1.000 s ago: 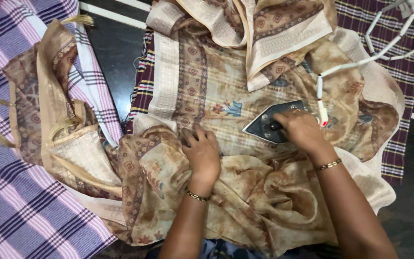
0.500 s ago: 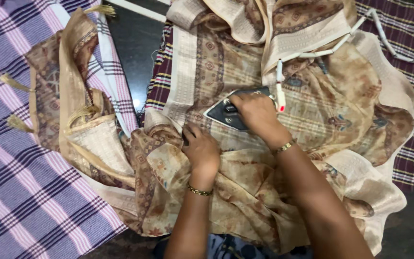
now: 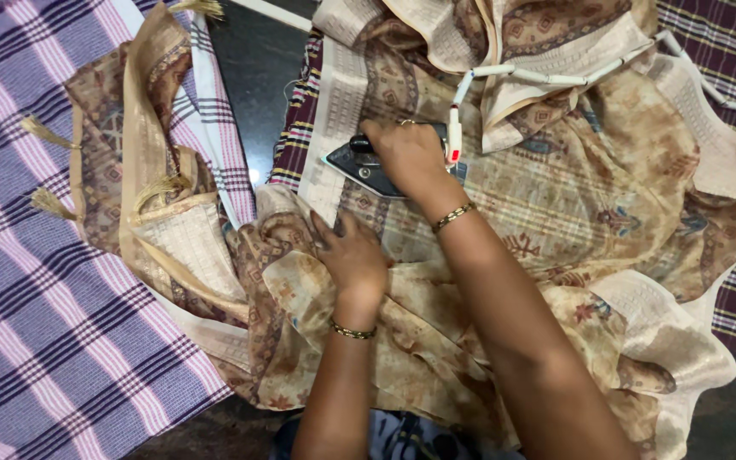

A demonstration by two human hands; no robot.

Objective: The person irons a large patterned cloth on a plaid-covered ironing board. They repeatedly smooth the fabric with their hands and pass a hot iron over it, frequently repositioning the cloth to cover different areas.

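Dark floor shows between the cloths I work over. Fingers of my right hand (image 3: 411, 158) are clamped round the handle of the dark iron (image 3: 359, 162), which has slid leftward across the beige patterned fabric (image 3: 555, 196) to its pale woven border, so that stretch is now pressed. My left hand (image 3: 353, 255) lies flat, fingers spread, pinning crumpled folds. A white cord (image 3: 547, 77) trails right; a purple checked cloth (image 3: 53, 341) lies left.

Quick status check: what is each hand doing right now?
Left hand: open, pressed flat on the patterned beige cloth.
Right hand: closed around the handle of the iron, which rests on the cloth.
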